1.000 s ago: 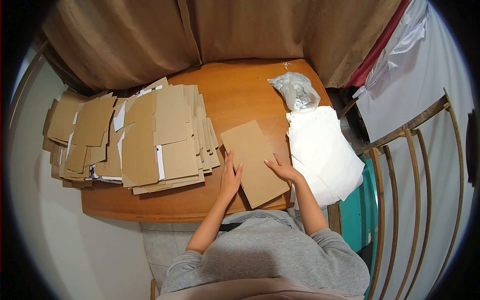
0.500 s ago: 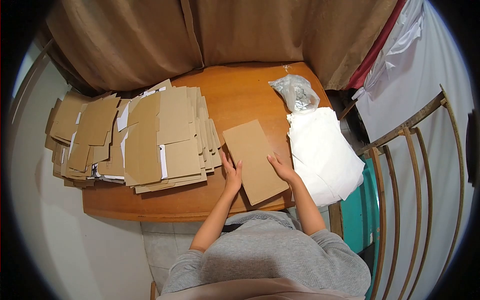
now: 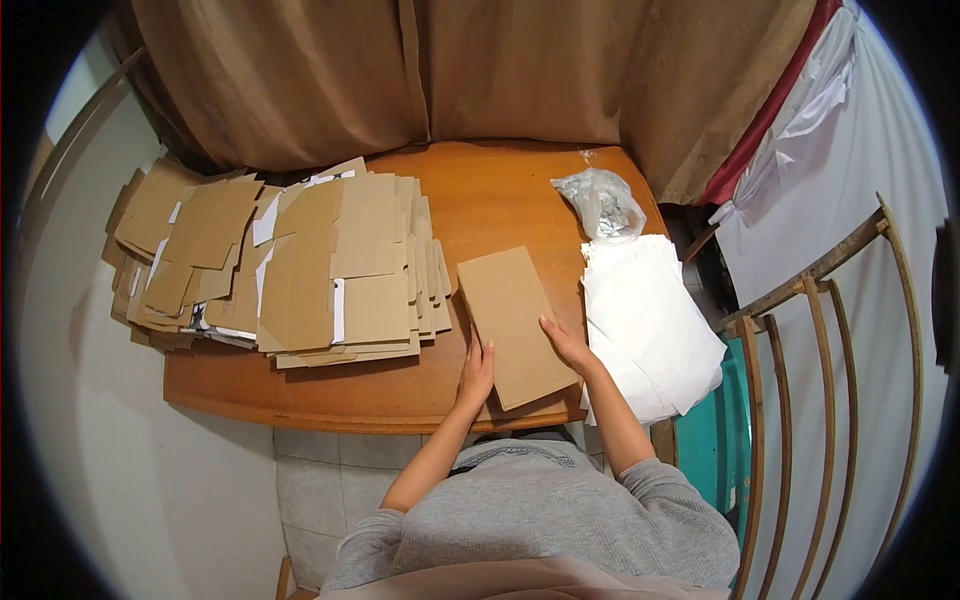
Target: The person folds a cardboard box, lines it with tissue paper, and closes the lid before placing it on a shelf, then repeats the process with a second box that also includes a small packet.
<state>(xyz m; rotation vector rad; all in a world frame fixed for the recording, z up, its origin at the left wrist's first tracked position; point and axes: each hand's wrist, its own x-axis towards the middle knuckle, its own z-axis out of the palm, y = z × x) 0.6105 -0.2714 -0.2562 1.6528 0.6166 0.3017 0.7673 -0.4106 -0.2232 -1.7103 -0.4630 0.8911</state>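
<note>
A folded rectangular piece of brown cardboard [image 3: 518,325] lies slightly tilted in front of me at the table's near edge. Along its lower left edge is my left hand [image 3: 477,372], thumb against the side and fingers partly hidden behind it. My right hand [image 3: 568,347] grips the right edge, its thumb on the top face. To the right of the cardboard rests a stack of white paper sheets [image 3: 650,325]. Left of it spread overlapping piles of flattened brown cardboard pieces [image 3: 295,290], with white strips showing between some.
A clear plastic bag [image 3: 603,203] with silvery contents sits behind the white sheets. The wooden table [image 3: 480,190] backs onto a brown curtain [image 3: 520,70]. A wooden rack [image 3: 790,370] stands on the right, over a teal surface [image 3: 712,440].
My left hand has closed in on the cardboard's left edge, its fingers now partly out of sight. My right hand keeps its hold. The whole view has shifted slightly.
</note>
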